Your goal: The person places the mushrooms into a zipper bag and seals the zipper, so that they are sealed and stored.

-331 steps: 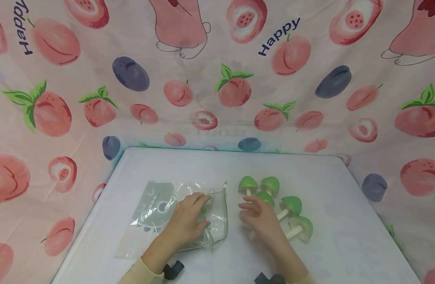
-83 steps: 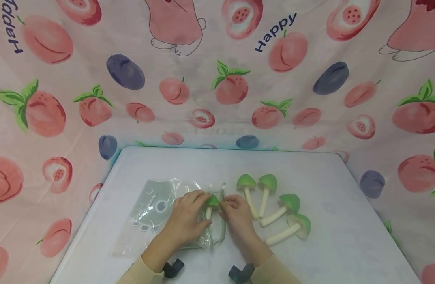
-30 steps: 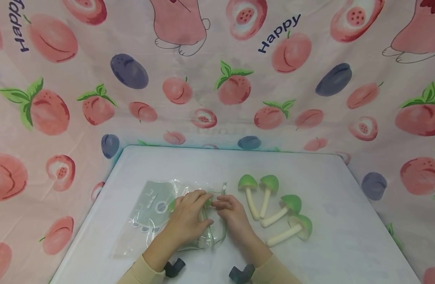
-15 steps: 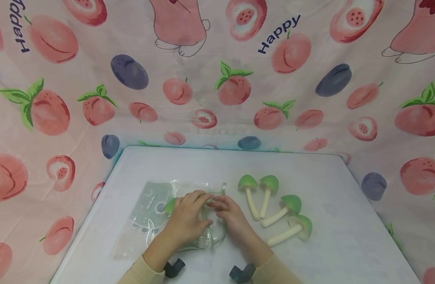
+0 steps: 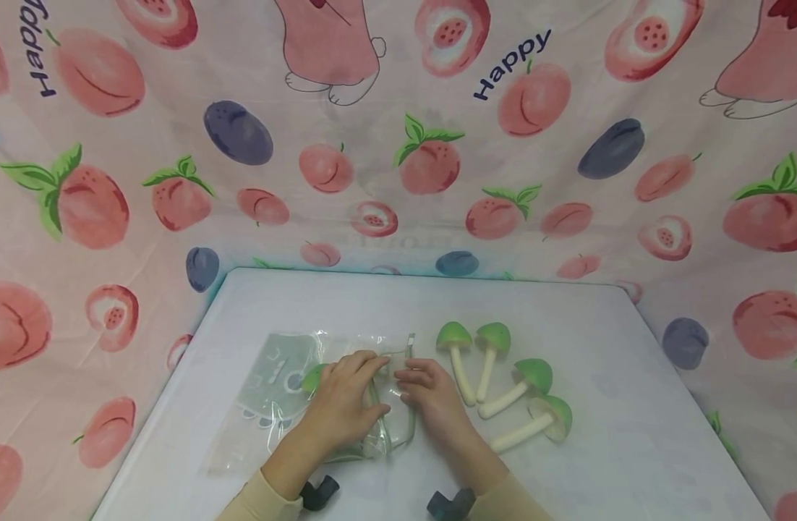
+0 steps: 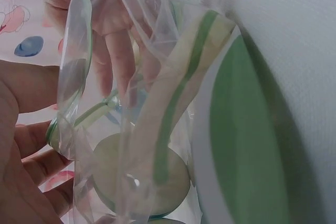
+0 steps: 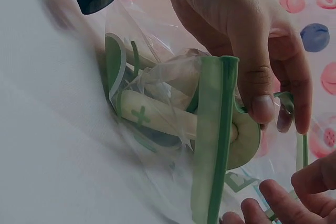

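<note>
A clear zip bag with a pale green print (image 5: 276, 376) lies on the table, its mouth facing right. My left hand (image 5: 349, 398) grips the mouth, thumb and fingers spreading its lips apart. Just right of the mouth, my right hand (image 5: 434, 394) has loosely bent fingers holding nothing. One green mushroom cap (image 5: 313, 378) shows through the plastic left of my left hand, which hides the rest of it. At least two mushrooms appear inside in the right wrist view, including a cream stem (image 7: 157, 114). Several green-capped mushrooms (image 5: 534, 375) lie loose right of my right hand.
The white table (image 5: 633, 405) meets a pink fruit-print cloth (image 5: 372, 130) at its back and sides. Black wrist mounts (image 5: 450, 504) sit under both wrists, close to the tabletop.
Earlier my right hand was over the loose mushrooms, then held one at the bag's mouth. That mushroom is now in the bag. My right hand has just drawn back slightly rightward; the left stays put.
</note>
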`<state>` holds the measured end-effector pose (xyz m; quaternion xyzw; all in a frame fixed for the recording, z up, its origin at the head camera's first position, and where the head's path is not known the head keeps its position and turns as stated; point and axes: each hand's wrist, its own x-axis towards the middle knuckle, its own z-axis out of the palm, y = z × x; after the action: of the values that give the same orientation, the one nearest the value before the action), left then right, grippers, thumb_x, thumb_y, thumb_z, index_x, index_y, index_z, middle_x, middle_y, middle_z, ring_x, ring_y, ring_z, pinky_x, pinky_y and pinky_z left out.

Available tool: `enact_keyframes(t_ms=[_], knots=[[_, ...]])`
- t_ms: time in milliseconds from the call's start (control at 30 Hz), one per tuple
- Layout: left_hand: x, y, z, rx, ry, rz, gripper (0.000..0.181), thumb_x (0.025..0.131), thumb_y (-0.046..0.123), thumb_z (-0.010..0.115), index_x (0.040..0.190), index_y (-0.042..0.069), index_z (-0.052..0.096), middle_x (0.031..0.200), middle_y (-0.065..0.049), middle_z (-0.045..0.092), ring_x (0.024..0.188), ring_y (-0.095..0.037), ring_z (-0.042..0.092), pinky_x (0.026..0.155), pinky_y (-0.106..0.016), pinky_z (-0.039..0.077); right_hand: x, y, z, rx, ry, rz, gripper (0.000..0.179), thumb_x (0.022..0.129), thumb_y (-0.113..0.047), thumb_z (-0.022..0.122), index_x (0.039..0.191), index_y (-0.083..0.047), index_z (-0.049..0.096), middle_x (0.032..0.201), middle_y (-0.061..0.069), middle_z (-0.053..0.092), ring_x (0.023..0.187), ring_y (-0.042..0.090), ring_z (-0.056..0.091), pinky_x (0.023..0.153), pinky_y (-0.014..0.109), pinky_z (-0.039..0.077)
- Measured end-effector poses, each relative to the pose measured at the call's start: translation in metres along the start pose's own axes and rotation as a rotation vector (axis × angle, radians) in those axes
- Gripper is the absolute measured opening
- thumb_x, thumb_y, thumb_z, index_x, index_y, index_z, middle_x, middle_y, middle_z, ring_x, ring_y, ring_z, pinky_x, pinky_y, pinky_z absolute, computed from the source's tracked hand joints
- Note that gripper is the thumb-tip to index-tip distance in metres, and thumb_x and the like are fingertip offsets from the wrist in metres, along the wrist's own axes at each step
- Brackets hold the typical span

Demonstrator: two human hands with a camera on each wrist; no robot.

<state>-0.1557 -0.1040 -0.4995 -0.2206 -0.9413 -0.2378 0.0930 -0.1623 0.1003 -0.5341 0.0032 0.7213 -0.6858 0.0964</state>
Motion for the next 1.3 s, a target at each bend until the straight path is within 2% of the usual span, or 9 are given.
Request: enact_keyframes(t_ms=[233,400,733,967,1167,1300], knots=[[-0.001,0.0,0.0,-0.007,0.013,0.011,0.076,0.077,0.033,0.097,0.145,0.021,0.065,0.142,-0.003,0.065,0.134,-0.029,0.062,0.103,-0.052,0.049,-0.004,0.0,-0.004,0.033,0.02,0.015,0.046,0.1,-0.004,0.064,0.144,0.002,0.053,0.139,0.026,0.069,0.132,0.04,0.068,0.1,0.039,0.063],[-0.001,0.0,0.0,-0.008,0.022,0.02,0.076,0.077,0.032,0.097,0.145,0.02,0.066,0.141,-0.002,0.065,0.132,-0.029,0.063,0.101,-0.052,0.05,-0.005,-0.002,-0.009,0.009,0.06,0.021,0.046,0.099,-0.005,0.067,0.143,-0.001,0.055,0.138,0.025,0.07,0.127,0.039,0.07,0.096,0.038,0.064],[0.0,-0.001,0.001,-0.01,0.02,0.021,0.075,0.077,0.031,0.097,0.145,0.02,0.065,0.14,-0.002,0.066,0.132,-0.029,0.064,0.101,-0.052,0.05,-0.003,-0.009,-0.028,-0.017,0.128,-0.007,0.052,0.094,-0.001,0.069,0.144,0.002,0.055,0.135,0.026,0.072,0.126,0.043,0.071,0.094,0.046,0.065],[-0.001,-0.002,0.0,-0.025,0.006,0.015,0.076,0.078,0.03,0.097,0.146,0.02,0.064,0.142,-0.001,0.065,0.133,-0.029,0.063,0.102,-0.052,0.049,0.0,-0.013,-0.04,0.002,0.157,-0.009,0.051,0.094,0.0,0.07,0.144,0.0,0.057,0.137,0.026,0.071,0.121,0.038,0.073,0.09,0.04,0.066],[-0.001,-0.002,0.0,-0.043,-0.01,0.002,0.078,0.078,0.028,0.096,0.148,0.02,0.063,0.144,-0.002,0.064,0.135,-0.029,0.062,0.104,-0.053,0.049,0.001,-0.02,-0.047,-0.057,0.185,-0.013,0.045,0.097,-0.006,0.071,0.141,-0.007,0.06,0.139,0.021,0.07,0.122,0.033,0.072,0.091,0.039,0.066],[-0.001,-0.002,0.001,-0.024,-0.002,0.004,0.077,0.077,0.029,0.097,0.146,0.021,0.064,0.143,-0.001,0.064,0.134,-0.028,0.062,0.103,-0.051,0.049,0.002,-0.023,-0.051,-0.097,0.215,-0.009,0.044,0.099,-0.011,0.072,0.141,-0.008,0.061,0.14,0.02,0.07,0.121,0.032,0.072,0.091,0.039,0.066]])
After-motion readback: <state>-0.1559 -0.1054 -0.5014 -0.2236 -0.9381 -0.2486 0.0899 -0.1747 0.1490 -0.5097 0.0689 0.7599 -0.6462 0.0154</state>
